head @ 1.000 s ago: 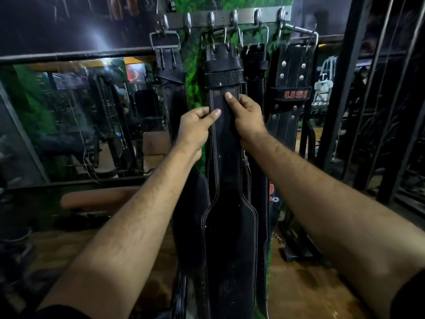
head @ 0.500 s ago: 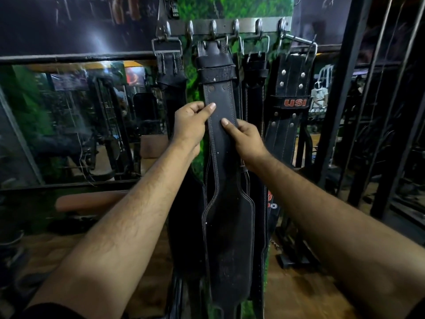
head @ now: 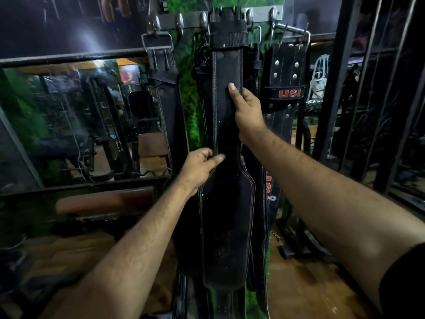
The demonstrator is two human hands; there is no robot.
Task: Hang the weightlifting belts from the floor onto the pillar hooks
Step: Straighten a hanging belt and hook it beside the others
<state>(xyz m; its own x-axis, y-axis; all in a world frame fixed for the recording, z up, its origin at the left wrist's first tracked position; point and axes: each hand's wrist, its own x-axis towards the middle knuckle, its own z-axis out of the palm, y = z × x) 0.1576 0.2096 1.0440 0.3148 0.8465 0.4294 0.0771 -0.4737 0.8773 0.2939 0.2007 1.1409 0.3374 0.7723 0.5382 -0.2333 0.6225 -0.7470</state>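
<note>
Room: a dim gym, with a wall mirror [head: 87,125] at 9 o'clock, black steel rack bars [head: 368,88] at 3 o'clock and a green leafy pillar [head: 187,93] at 12 o'clock.
Floor: brown wooden boards [head: 305,284] at 5 o'clock; no belt showed lying on the visible part.
Progress: judged nearly done; the metal hook rail [head: 190,19] at 12 o'clock carried several belts, including a studded black belt with red USI lettering [head: 287,72] at 1 o'clock.
Belt in hand: the wide black stitched leather belt [head: 226,203] hung at centre, its top at the rail.
Right hand [head: 247,111]: fingers clamped on its right edge.
Left hand [head: 200,166]: fingers pinched on its left edge, lower.
</note>
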